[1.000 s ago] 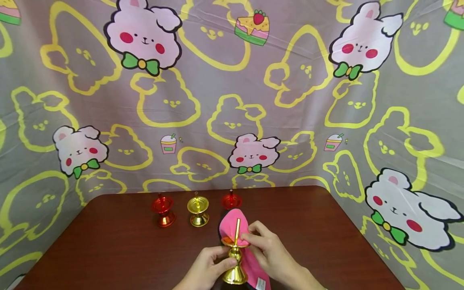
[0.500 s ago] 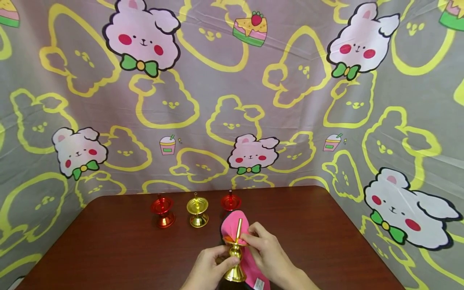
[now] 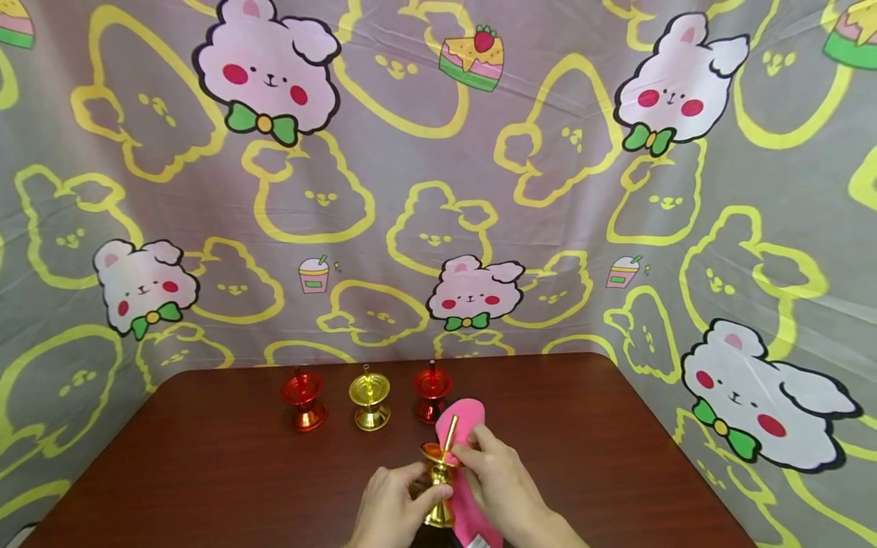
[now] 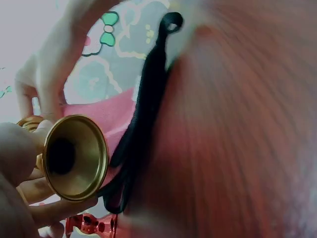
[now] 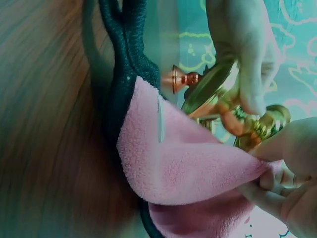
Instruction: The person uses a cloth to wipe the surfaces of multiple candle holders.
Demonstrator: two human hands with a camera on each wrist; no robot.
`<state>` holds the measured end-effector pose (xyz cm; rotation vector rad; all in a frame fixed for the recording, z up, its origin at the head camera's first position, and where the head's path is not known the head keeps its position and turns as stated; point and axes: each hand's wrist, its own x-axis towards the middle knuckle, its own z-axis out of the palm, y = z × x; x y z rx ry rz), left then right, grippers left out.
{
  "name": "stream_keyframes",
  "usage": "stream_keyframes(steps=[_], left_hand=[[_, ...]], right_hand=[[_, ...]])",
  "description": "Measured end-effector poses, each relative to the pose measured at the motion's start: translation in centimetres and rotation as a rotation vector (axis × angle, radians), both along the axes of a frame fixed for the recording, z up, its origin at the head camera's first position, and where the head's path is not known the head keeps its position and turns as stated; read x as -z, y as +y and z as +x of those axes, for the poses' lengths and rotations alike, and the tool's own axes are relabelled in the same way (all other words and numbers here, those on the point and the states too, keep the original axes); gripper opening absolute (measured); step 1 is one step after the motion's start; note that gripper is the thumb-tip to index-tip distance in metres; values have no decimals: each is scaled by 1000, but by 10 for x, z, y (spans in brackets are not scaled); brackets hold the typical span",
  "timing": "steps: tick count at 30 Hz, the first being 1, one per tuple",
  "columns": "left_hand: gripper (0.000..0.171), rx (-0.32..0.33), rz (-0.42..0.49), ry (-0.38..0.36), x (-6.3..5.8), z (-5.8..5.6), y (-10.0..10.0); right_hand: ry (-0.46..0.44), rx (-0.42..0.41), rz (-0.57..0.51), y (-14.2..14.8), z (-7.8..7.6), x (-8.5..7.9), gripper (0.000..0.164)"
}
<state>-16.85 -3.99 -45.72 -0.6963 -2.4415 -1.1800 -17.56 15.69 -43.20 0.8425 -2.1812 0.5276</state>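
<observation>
My left hand [image 3: 393, 502] grips a shiny gold candle holder [image 3: 441, 515] by its stem, near the front of the table. Its shallow dish, with a slim upright tube, tilts a little. A pink towel with black trim [image 3: 467, 415] hangs behind and to the right of it. With thumb and fingers, my right hand [image 3: 505, 476] pinches a fold of this towel [image 5: 188, 168] against the dish and the foot of the tube. In the left wrist view the hollow underside of the holder [image 4: 81, 163] faces the camera, clear of the tabletop.
At the back of the brown table [image 3: 226, 472] stand a red holder [image 3: 303, 399], a gold holder [image 3: 371, 399] and another red holder [image 3: 432, 392] in a row. A patterned curtain [image 3: 548, 228] encloses the back and sides. A black loop [image 4: 172, 22] trails from the towel.
The towel's upper part has shifted right around the dish, uncovering more of the right-hand red holder. The gold holder in my left hand has moved slightly left and up. Both hands keep their grip.
</observation>
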Motion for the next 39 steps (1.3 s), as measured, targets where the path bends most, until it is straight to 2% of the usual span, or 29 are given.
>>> stream_keyframes(steps=[4, 7, 12, 17, 24, 28, 29, 31, 35, 39], left_hand=[[32, -144, -122, 212, 4, 0, 2], [39, -189, -190, 337, 6, -3, 4], [38, -213, -309, 510, 6, -10, 6], [35, -210, -346, 575, 5, -15, 8], [42, -256, -328, 554, 7, -17, 7], [45, -259, -278, 446, 1, -17, 4], [44, -246, -262, 396, 0, -17, 3], [39, -181, -199, 252, -5, -16, 0], [32, 34, 11, -103, -11, -14, -6], [30, 334, 290, -451, -14, -17, -17]], right_hand=[[4, 72, 34, -8, 5, -3, 30], [4, 124, 59, -14, 8, -4, 30], [-13, 190, 98, -22, 11, -8, 29], [2, 177, 89, -25, 9, -8, 29], [-40, 123, 15, -17, 1, -1, 30], [-108, 59, -47, -12, -5, -1, 30], [-124, 45, -60, -11, -6, -2, 31], [-158, 21, -92, -8, -8, -3, 33], [-220, -44, -181, -3, -12, -7, 38], [-277, -187, -280, 2, -14, -11, 38]])
